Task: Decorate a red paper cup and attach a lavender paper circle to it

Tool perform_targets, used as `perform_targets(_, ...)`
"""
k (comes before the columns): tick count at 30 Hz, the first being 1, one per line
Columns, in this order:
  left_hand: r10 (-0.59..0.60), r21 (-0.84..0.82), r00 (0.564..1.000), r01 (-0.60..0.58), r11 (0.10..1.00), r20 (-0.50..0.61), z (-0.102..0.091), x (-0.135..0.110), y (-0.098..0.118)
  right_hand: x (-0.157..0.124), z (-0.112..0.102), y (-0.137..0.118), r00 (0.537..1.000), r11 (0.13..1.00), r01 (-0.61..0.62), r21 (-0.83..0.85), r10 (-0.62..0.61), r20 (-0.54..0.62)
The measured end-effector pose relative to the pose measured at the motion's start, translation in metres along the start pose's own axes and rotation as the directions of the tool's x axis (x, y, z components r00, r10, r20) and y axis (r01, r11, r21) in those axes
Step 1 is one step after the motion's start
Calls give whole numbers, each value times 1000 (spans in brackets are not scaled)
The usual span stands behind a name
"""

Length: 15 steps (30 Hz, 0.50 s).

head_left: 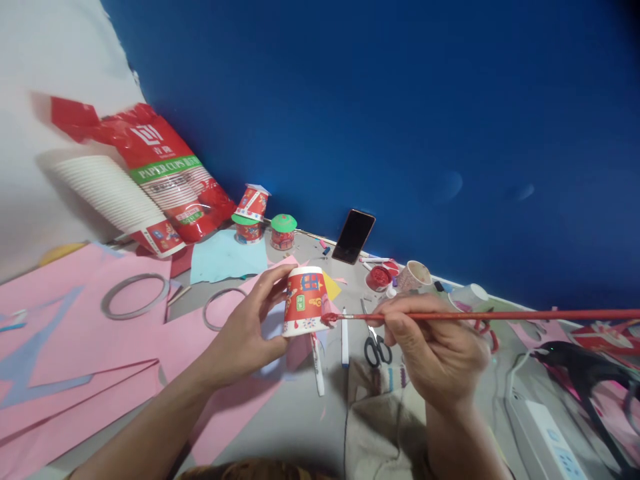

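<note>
My left hand (260, 313) grips a red and white printed paper cup (306, 303) upside down, its wide rim facing downward. Between the fingers and thumb of my right hand (433, 343) is a long red paintbrush (475, 316), held level. The brush's red-coated bristles meet the cup's right side near the rim. Behind the hands, an open pot of red paint (379, 278) stands on the table. Below the cup lies a white marker (318, 365). Black-handled scissors (376, 348) rest close to my right hand.
A stack of paper cups (113, 193) leans at the left beside a red cup bag (167, 173). Decorated cups (284, 231) and a phone (353, 236) stand along the blue wall. Pink paper (55, 373) and tape rolls (135, 313) spread left; a power strip (550, 440) and black glue gun (575, 367) lie right.
</note>
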<state>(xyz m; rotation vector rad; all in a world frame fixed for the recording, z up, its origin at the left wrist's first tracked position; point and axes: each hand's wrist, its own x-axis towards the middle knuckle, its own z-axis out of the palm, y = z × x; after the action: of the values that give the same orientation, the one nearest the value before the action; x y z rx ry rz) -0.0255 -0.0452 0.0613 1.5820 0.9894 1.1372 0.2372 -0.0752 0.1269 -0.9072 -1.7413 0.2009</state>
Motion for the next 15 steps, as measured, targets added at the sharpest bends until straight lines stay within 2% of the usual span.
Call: perform_targets(15, 8, -17, 1000, -8, 1000, 5, 1, 1, 0, 1, 3, 1, 998, 998, 50, 37, -51, 27)
